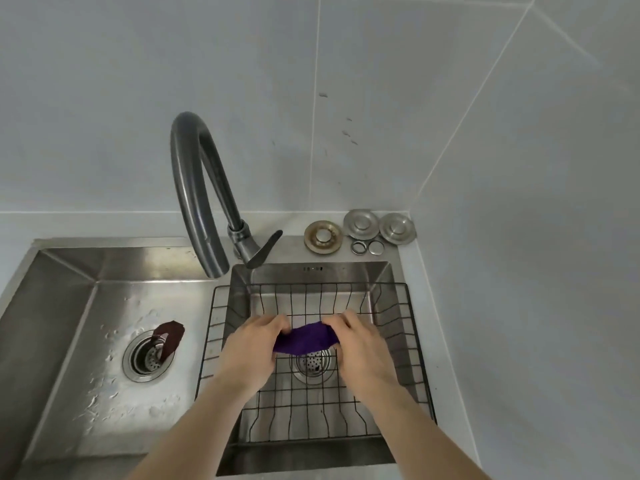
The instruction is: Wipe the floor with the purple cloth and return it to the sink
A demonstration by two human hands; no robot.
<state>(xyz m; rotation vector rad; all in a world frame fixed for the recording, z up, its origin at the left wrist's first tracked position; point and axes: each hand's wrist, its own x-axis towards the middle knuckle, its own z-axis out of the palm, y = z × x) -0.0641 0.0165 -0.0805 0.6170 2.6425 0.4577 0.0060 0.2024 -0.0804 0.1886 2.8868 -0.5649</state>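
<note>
I am seeing left hand [251,344] and right hand [360,344] both gripping the purple cloth [304,339] | holding it above wire rack [408,327] | in right sink basin [384,275]

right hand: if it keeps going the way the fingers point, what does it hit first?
The right hand points up-left into the purple cloth it already grips; past that, probably the left hand fingers. Depth unclear.

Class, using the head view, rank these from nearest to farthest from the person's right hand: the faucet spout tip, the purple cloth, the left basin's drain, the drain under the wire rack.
1. purple cloth: gripped by the right hand.
2. rack drain: just below, to its left.
3. faucet spout tip: up and left.
4. left basin drain: far left.
</note>
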